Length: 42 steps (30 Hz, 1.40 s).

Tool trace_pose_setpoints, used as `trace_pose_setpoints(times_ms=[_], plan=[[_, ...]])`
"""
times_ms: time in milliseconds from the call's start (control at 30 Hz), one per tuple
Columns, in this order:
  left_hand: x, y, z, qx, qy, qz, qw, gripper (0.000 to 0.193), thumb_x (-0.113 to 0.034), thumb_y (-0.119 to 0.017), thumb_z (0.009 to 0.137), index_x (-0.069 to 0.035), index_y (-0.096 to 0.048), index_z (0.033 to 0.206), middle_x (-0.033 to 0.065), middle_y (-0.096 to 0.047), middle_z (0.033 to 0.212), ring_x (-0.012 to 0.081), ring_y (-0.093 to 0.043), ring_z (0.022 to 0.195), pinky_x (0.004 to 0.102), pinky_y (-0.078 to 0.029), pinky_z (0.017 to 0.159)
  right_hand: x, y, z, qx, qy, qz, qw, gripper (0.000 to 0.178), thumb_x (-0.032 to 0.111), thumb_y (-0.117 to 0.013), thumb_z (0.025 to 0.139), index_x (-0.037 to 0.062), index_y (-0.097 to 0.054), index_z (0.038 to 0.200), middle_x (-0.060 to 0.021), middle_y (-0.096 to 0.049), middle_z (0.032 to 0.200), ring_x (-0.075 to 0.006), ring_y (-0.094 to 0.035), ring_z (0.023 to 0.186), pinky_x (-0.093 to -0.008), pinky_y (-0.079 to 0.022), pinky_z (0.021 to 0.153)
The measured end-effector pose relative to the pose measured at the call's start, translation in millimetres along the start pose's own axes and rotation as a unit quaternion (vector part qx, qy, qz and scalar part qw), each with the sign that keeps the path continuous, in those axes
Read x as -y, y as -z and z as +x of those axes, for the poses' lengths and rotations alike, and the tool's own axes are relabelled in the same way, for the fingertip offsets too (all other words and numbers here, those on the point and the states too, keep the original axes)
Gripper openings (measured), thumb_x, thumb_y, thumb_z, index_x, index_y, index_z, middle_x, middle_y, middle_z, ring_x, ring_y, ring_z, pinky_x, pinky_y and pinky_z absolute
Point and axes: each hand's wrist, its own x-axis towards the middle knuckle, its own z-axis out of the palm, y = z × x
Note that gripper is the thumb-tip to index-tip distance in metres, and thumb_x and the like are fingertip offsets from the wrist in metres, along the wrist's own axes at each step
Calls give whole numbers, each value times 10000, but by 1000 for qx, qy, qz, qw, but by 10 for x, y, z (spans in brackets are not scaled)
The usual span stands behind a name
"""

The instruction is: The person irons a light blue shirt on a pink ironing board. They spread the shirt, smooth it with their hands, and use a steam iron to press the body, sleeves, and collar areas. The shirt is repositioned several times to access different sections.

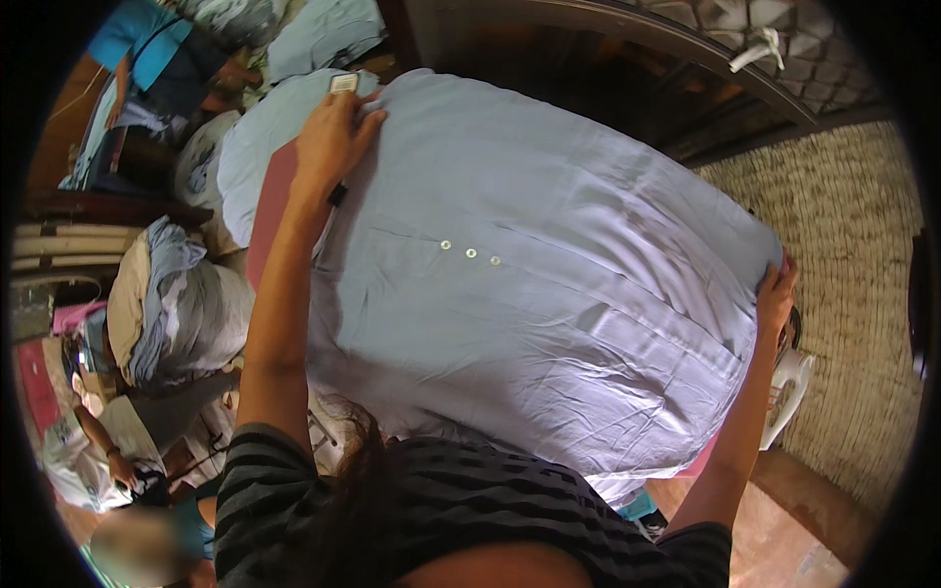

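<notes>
A light blue shirt (559,225) lies spread over a padded board whose maroon cover (272,211) shows at the left. Three small pale buttons (470,253) run along its placket, and creases cross the near and right parts. At the far left edge, my left hand (338,137) pinches the cloth beside a small whitish label (343,83). My right hand (776,294) grips the shirt's right end, fingers curled over the edge and partly hidden. Between the two hands the fabric is stretched out.
Piled and bundled clothes (186,304) stand at the left. Another person in a blue top (147,44) works at far left, and one sits at lower left. A dark wooden door (588,69) borders the far side. A white curved plastic piece (789,392) stands by my right forearm.
</notes>
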Motion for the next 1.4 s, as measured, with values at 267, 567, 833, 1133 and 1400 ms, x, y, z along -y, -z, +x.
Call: trace_pose_setpoints(times_ms=[267,567,833,1133,1400], plan=[[51,34,143,70,22,-28,997,372,-429,-671,914,-62,-660,971,166,-705,884,371,-675,892,469,-512,759,137,263,-228,58,-96,-112,987,312,246,-480,1044,162,-460,1344,-166,-638,1300,-427,-669,1041,-497,-555,815],[-29,-252,383,-16,27,-24,999,365,-467,-647,930,-112,-674,1009,100,-719,858,326,-692,836,458,-523,738,-197,185,-215,40,-38,-78,995,324,272,-511,1034,156,-468,1333,-217,-660,1239,-398,-687,1040,-484,-557,796],[272,565,-521,-47,-37,14,998,441,-488,-662,900,-61,-690,1008,151,-710,904,352,-675,879,432,-513,741,575,667,-639,-12,58,-140,988,454,227,-589,997,108,-468,1417,-201,-570,1312,-410,-558,1201,-470,-486,956],[6,566,-2144,-91,224,-32,970,376,-377,-750,841,-25,-616,836,148,-650,801,325,-612,732,437,-453,652,3291,582,-2129,261,281,321,866,290,110,-743,812,112,-673,1094,-137,-563,1260,-344,-534,1143,-460,-424,976],[-212,742,-2688,-88,297,-38,950,378,-387,-721,873,-24,-618,860,147,-643,745,360,-611,718,442,-467,655,4297,228,-1776,276,394,445,755,209,130,-710,842,30,-668,1021,-129,-652,1017,-352,-595,975,-437,-472,845]])
